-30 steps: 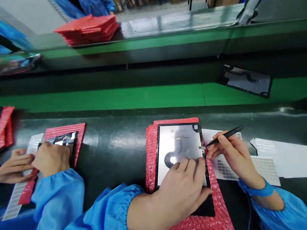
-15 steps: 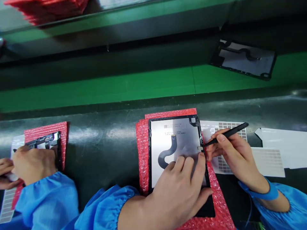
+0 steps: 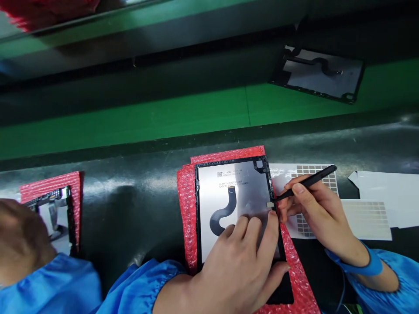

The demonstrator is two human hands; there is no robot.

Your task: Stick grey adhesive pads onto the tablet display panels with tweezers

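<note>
The screen panel (image 3: 250,174) lay on red bubble wrap (image 3: 186,209) across the tabletop (image 3: 131,209), its silvery back edged in black, finely printed, with a dark ribbon cable (image 3: 233,201) snaking toward seven o'clock. I saw the left hand (image 3: 238,261) rest on it, unclenched; at three o'clock the right hand (image 3: 322,211) gripped black tweezers (image 3: 317,179).

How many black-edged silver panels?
3: one panel under the left hand, another panel upper right, a third panel far left, partly behind a co-worker's hand. More may be hidden.
</note>
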